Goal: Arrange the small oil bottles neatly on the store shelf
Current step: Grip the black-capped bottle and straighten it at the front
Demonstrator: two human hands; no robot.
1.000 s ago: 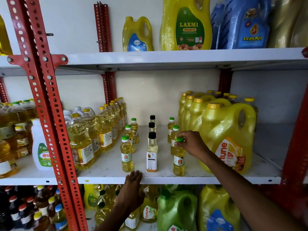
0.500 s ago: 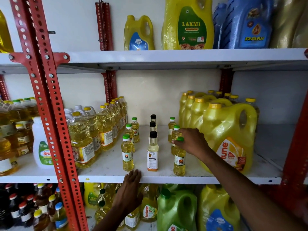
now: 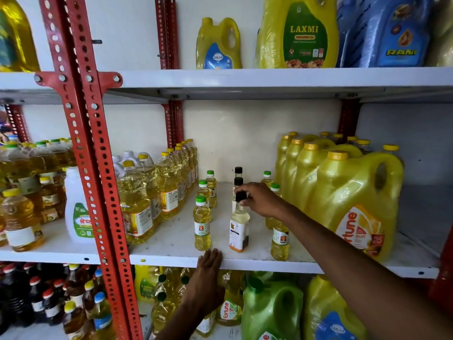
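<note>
Small oil bottles stand in three rows on the white middle shelf (image 3: 171, 244). The left row has green caps, its front bottle (image 3: 202, 223) nearest the edge. The middle row has black caps; my right hand (image 3: 261, 198) grips the cap of its front bottle (image 3: 239, 229). The right row's front bottle (image 3: 280, 239) stands free, its cap hidden behind my forearm, with another green-capped bottle (image 3: 275, 187) behind my hand. My left hand (image 3: 208, 266) rests flat on the shelf's front edge, holding nothing.
Large yellow Fortune jugs (image 3: 358, 204) crowd the right of the small bottles, and litre bottles (image 3: 144, 197) line the left. A red perforated upright (image 3: 90, 155) stands at the front left. More jugs fill the shelves above and below.
My right hand let go of the green-capped front bottle in the right row and moved left onto the black cap of the middle row's front bottle. The left hand stayed on the shelf edge.
</note>
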